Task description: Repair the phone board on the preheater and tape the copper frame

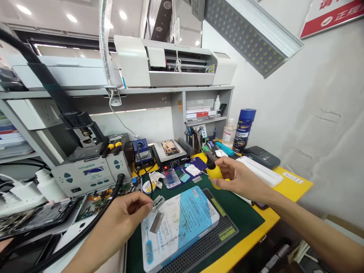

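Note:
Between the thumb and fingers of my left hand (132, 214) is a thin double-edged razor blade (158, 203), pinched at one end. It hangs over the far left corner of a blue and white box (182, 223). A second flat metal blade (157, 222) lies on the box top, close to my left fingertips. My right hand (237, 176) grips a small yellow squeeze bottle (214, 173) with a black top, tilted slightly, beyond the far right corner of the box. The box rests on a black perforated mat (226, 223) over a green work mat (250, 220).
A hot plate (172, 155) with a circuit part stands behind. A rework station (93, 172) and its black hose (98, 223) crowd the left. A blue spray can (244, 131) and clear bottle (228, 132) stand at the back right. A lamp (250, 34) hangs overhead.

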Demonstrator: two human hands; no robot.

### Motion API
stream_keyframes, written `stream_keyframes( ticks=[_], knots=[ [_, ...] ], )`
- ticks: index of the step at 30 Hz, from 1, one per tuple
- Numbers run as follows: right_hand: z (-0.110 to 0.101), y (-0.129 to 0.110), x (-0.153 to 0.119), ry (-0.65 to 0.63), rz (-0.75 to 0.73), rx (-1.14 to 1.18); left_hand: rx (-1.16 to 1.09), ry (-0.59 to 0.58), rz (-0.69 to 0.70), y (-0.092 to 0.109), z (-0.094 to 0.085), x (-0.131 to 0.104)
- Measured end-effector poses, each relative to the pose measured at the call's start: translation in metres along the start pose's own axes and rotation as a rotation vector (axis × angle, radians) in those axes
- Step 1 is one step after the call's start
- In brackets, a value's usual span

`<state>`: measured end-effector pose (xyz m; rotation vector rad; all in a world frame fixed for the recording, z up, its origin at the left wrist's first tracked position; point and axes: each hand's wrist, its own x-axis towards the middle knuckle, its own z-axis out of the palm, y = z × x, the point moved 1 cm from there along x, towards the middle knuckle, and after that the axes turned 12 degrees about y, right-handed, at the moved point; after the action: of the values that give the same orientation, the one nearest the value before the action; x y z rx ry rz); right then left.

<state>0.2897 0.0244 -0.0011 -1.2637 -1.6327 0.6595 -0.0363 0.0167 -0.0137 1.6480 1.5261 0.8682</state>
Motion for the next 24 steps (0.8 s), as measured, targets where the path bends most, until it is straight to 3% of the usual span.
stream_keyframes(
  ticks=[6,15,24],
  knots=[
    [-0.011,0.008,-0.004,0.016,-0.014,-0.055,-0.045,0.005,-0.051,0.011,0.008,0.0],
    [-0.012,0.021,-0.003,0.04,0.012,-0.028,0.09,-0.05,0.102,0.031,0.023,0.016],
    [-0.002,0.016,0.01,0.053,-0.018,-0.007,0.106,-0.065,0.108,0.019,0.025,0.023]
  ],
)
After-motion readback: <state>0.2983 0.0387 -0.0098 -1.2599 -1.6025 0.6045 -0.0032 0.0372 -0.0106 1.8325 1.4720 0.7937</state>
